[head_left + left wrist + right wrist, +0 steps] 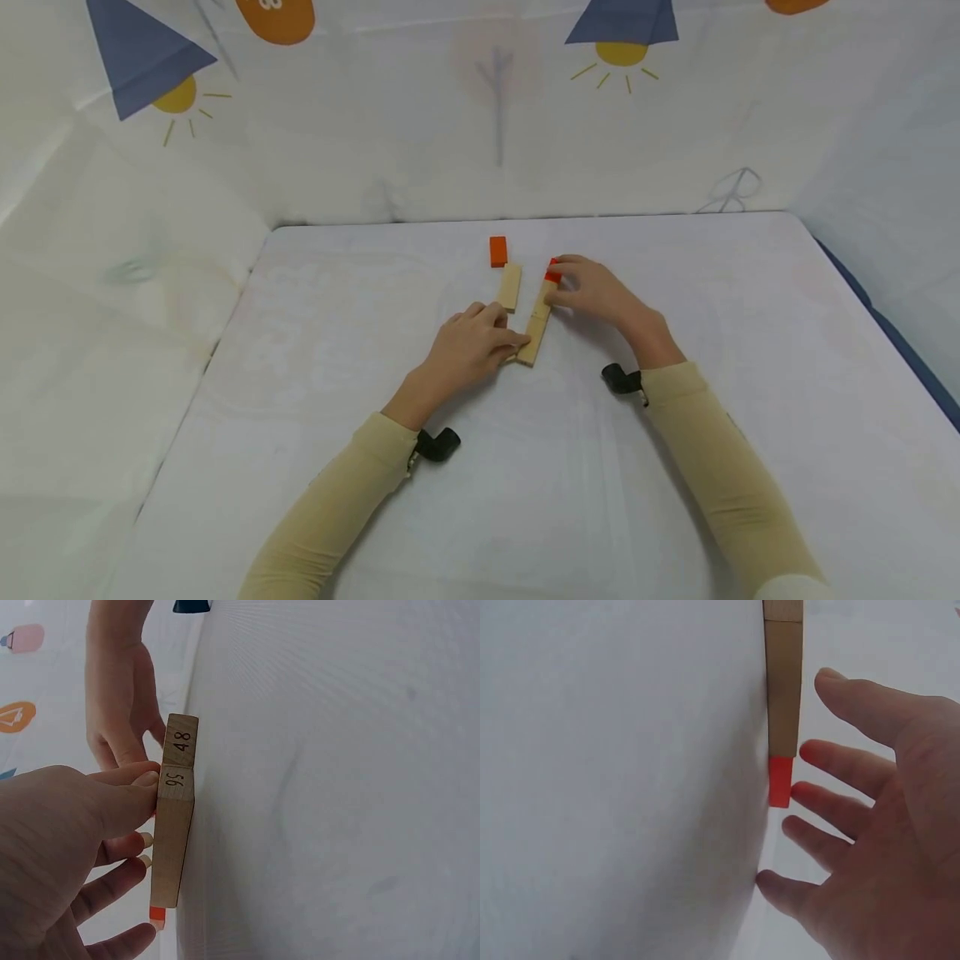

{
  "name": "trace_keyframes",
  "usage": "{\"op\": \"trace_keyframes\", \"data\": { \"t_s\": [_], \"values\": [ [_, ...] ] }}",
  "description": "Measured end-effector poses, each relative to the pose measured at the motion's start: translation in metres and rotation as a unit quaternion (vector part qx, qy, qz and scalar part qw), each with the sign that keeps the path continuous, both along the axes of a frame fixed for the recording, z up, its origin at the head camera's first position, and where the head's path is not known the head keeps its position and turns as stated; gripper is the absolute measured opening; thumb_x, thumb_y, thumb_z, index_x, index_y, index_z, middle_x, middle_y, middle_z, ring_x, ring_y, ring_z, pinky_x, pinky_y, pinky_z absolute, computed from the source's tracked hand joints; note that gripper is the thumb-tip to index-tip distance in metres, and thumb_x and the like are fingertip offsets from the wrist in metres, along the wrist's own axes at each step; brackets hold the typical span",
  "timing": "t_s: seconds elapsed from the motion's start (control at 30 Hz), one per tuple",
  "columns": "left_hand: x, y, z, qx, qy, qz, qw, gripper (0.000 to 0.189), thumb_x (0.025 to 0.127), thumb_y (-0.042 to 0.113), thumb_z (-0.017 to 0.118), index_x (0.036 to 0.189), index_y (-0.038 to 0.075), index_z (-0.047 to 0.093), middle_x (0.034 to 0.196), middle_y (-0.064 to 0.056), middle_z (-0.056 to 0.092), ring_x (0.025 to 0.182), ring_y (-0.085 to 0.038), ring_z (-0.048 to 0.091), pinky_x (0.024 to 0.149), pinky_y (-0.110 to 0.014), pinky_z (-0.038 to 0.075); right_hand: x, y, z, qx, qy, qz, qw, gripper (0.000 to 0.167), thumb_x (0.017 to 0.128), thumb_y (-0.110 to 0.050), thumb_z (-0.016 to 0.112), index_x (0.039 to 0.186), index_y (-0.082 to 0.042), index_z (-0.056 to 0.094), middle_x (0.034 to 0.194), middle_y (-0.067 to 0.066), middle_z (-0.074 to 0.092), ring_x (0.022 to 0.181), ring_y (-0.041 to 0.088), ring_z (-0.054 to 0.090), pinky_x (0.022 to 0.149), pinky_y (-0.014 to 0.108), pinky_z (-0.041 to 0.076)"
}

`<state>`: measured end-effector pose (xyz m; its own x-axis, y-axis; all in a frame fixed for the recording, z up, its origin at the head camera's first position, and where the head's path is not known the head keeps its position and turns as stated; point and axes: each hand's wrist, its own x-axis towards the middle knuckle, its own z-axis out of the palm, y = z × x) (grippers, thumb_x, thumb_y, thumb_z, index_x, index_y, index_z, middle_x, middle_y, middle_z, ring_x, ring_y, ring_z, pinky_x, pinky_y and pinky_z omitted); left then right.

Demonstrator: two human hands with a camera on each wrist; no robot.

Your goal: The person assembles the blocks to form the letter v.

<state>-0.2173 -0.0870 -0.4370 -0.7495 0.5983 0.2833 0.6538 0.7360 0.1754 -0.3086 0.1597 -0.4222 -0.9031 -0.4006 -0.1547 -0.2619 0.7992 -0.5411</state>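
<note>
Flat wooden blocks and red blocks lie on the white table. My left hand (468,343) is at the near end, its thumb and index finger pinching the top edge of a wooden block (172,840) marked 56. Against it sits the end of another wooden block (181,739), marked 48. That one starts a straight row tipped by a red block (780,781). My right hand (596,287) is beside the far end of this row, fingers spread and fingertips at the red block, thumb near the wood. The left hand partly hides the 56 block in the head view.
A separate light wooden block (510,287) lies left of the row, with an orange-red block (498,252) beyond its far end. Behind the table (300,333) hangs a white printed sheet (420,125). Black wrist cameras stick out from both sleeves.
</note>
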Motion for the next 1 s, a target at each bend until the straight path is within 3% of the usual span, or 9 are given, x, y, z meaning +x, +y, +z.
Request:
{"op": "trace_keyframes", "data": {
  "t_s": [0.37, 1.0],
  "values": [
    [-0.001, 0.000, -0.002, -0.007, 0.005, 0.004, 1.0000, 0.023, 0.095, 0.031, 0.067, 0.115, 0.039, 0.074, 0.103, 0.002, 0.060, 0.095, -0.019, 0.056, 0.063, -0.030, 0.045, 0.012, -0.004, 0.003, 0.028, -0.033, 0.003, 0.9991, 0.075, 0.091, -0.045, 0.065, 0.153, -0.010, 0.040, 0.166, 0.010, 0.020, 0.154, 0.034, 0.016, 0.123, 0.054, 0.020],
    [0.002, -0.001, 0.002, -0.009, -0.005, 0.008, 0.9999, 0.022, 0.096, 0.030, 0.066, 0.115, 0.038, 0.075, 0.103, 0.001, 0.060, 0.098, -0.019, 0.056, 0.065, -0.030, 0.046, 0.029, -0.010, 0.005, 0.046, -0.040, 0.008, 0.9981, 0.074, 0.092, -0.044, 0.066, 0.154, -0.014, 0.037, 0.166, 0.011, 0.020, 0.154, 0.035, 0.016, 0.123, 0.056, 0.019]
  ]
}}
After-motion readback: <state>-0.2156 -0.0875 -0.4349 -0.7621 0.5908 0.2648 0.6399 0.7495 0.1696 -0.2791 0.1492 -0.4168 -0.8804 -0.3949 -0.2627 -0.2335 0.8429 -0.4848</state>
